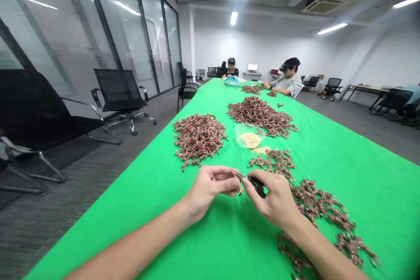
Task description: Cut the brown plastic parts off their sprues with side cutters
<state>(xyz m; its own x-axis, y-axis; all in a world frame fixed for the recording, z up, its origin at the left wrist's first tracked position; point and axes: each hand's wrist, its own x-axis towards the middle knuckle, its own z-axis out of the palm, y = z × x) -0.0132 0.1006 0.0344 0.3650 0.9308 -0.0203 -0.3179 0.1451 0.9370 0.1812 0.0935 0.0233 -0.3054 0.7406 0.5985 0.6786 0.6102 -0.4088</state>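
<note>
Above green cloth (pixel 157 210), our left hand (pixel 210 183) pinches a piece (pixel 239 190); our right hand (pixel 275 194) grips pliers (pixel 257 187) at it. Piles (pixel 198 138) and bowl (pixel 240 141) ahead, more piles by right forearm (pixel 315 238); cloth runs left to its edge.

Granules (pixel 250 141) in bowl (pixel 240 138) on tbl (pixel 367 175), pile (pixel 200 138) L.

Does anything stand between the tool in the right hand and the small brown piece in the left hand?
Nothing visible: the tool in the right hand has its metal tip right at the piece in the left hand. The clear bowl stands beyond both.
</note>
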